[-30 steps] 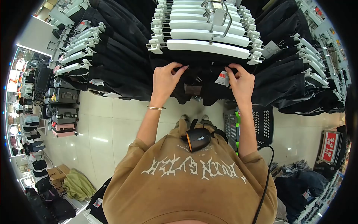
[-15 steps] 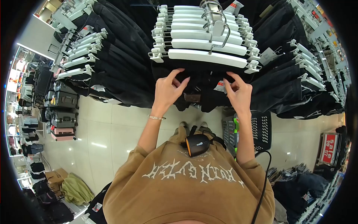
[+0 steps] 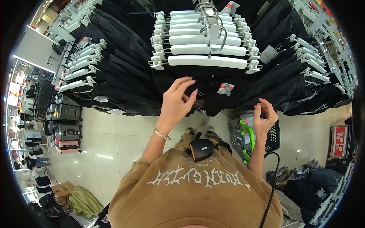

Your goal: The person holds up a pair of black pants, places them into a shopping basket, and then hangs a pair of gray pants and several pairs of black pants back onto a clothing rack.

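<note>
Black trousers (image 3: 243, 89) hang in front of me from white clip hangers (image 3: 207, 61), stacked along a metal rail (image 3: 207, 15). My left hand (image 3: 175, 102) hovers over the front of the nearest pair, thumb and fingers apart with nothing visible between them. A white and red price tag (image 3: 226, 89) lies against the black cloth between my hands. To the right, my right hand (image 3: 265, 118) is beside the trousers' lower edge, fingers loosely bent and holding nothing visible. Below it stands a dark shopping basket (image 3: 236, 138) with a green handle (image 3: 249, 138).
More black garments hang on racks at left (image 3: 114, 76) and right (image 3: 285, 81). Suitcases (image 3: 68, 116) stand on the left, with cardboard boxes (image 3: 62, 190) and a green cloth (image 3: 84, 201) nearer. A red sale sign (image 3: 338, 140) is at far right. A black cable (image 3: 272, 190) runs down my right side.
My right hand has moved right and down, away from the price tag, toward the space above the basket. My left hand has shifted slightly right and down. The hangers appear slightly lower and left.
</note>
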The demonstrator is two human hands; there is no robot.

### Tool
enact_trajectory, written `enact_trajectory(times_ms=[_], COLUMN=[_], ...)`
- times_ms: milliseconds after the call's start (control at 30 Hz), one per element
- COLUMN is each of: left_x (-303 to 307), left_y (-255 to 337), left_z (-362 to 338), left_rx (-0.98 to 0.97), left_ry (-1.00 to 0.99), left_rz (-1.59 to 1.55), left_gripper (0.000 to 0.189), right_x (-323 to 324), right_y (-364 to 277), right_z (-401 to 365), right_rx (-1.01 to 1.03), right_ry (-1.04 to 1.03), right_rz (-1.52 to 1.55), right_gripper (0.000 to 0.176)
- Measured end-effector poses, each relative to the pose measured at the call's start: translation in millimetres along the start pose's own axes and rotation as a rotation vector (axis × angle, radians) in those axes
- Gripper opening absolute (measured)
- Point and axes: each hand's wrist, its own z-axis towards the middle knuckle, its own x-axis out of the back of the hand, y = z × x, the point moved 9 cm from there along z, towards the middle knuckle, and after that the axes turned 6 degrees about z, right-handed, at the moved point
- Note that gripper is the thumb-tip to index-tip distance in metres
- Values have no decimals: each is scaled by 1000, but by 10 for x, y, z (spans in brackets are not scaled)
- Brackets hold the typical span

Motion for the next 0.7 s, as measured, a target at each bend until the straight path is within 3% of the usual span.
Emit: enact_trajectory(times_ms=[133,267,367,467,533,700], left_x=[-363,-545,-532,-539,-578,-584], left_y=[-121,-294,-321,-248,-263,-193], left_z=[204,183,149,137,124,99], left_rx=[71,-9,54,-23,100,25], left_ry=[-68,-95,-192,-284,-412,-380], left_rz=[174,243,169,263,247,284], left_gripper=[38,40,38,34,30,22], right_x=[-42,-109,-150,-231,-271,-327], right_y=[58,212,319,389,398,430], right_z=[-15,-83,-100,-89,-62,-41], right_rx=[-34,-113,-175,-189,-193,-158], right_ry=[-36,-49,-43,-79,-101,-148], right_rz=[82,116,148,169,178,176], right_gripper=[13,12,11,11,11,13])
